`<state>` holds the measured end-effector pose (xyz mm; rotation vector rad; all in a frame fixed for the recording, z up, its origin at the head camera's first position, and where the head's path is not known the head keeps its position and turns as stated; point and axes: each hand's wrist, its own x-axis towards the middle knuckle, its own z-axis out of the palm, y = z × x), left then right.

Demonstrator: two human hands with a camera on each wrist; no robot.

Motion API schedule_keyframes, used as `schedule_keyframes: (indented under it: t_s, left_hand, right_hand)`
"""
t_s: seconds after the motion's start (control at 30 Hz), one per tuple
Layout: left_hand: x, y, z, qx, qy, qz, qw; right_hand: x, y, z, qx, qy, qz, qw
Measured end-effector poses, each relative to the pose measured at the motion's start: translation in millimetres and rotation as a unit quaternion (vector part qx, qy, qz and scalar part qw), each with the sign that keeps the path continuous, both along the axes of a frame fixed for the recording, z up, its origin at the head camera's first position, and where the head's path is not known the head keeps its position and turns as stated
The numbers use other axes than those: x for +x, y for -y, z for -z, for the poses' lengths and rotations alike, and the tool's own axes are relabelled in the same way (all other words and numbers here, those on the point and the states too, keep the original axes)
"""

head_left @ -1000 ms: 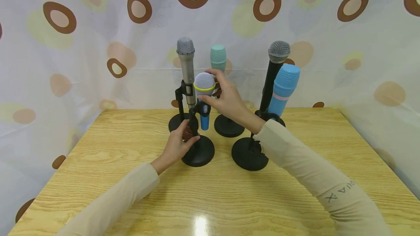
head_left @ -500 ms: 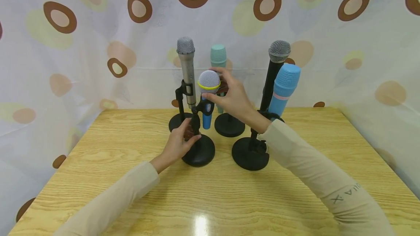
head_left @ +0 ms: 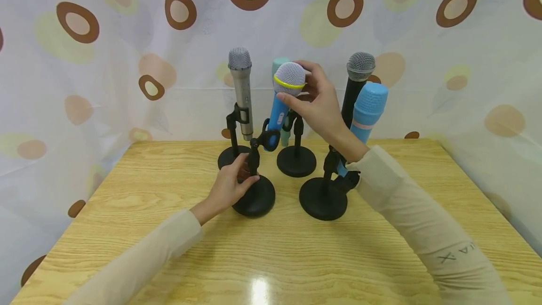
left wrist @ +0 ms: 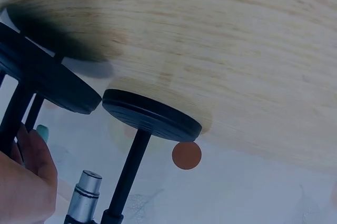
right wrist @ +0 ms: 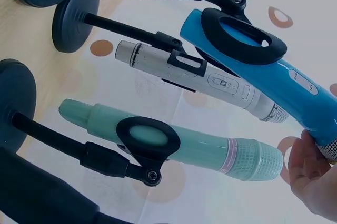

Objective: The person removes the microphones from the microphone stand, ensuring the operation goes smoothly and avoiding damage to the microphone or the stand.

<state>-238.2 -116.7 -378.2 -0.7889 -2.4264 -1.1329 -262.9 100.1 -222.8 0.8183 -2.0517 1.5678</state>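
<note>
My right hand [head_left: 322, 102] grips a blue microphone [head_left: 279, 114] just below its white mesh head, which has a yellow ring. The microphone leans to the right, and its lower end sits in the black clip [head_left: 271, 139] of a desk stand. In the right wrist view the clip encircles the blue body [right wrist: 308, 95] near its tail. My left hand [head_left: 228, 180] holds the post of that stand, thumb over its round black base [head_left: 258, 201]. In the left wrist view, the left hand [left wrist: 29, 182] is at the post, partly cut off.
A silver microphone [head_left: 243, 88] on a stand is behind left. Behind the blue one is a mint-green microphone [right wrist: 205, 145]. To the right stand a black microphone [head_left: 350, 95] and a light-blue one [head_left: 370, 102], partly behind the right arm. All are on a wooden table [head_left: 169, 192].
My right hand has moved up and right, drawing the blue microphone partway up through the clip and tilting it right. The left hand stays at the post; the stand has shifted slightly.
</note>
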Motion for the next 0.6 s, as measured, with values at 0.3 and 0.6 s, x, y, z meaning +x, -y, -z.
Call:
schedule_keyframes:
  t_s: [0.3, 0.6]
  left_hand:
    - [-0.5, 2.5, -4.6, -0.021, 0.001, -0.005, 0.9998]
    - [0.7, 11.6, -6.8, -0.034, 0.003, -0.024, 0.9991]
  right_hand:
    - [7.2, -3.3, -7.4, -0.025, -0.043, 0.01, 0.999]
    - [15.7, -8.8, -15.4, -0.075, -0.084, 0.014, 0.994]
